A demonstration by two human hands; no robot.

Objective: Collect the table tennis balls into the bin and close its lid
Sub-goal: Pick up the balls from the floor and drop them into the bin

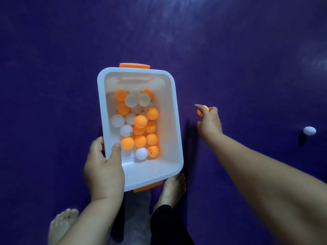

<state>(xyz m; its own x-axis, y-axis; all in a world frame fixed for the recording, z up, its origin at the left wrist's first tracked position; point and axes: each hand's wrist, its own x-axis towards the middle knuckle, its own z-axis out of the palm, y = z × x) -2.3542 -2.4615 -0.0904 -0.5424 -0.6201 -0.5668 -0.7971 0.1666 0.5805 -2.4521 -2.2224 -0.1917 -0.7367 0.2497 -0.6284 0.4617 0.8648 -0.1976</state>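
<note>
A white bin (172, 110) with orange end latches is held above the purple floor, its lid off and out of view. Several orange and white table tennis balls (139, 121) lie inside it. My left hand (103, 167) grips the bin's near left rim, thumb inside the wall. To the right of the bin, my right hand (209, 122) is closed around an orange ball (200, 112), low over the floor. One white ball (309, 130) lies on the floor at the far right.
The purple floor (230, 50) stretches all around. My two bare feet stand at the bottom: the left foot (62, 225) and the right foot (172, 190), which is just under the bin's near end.
</note>
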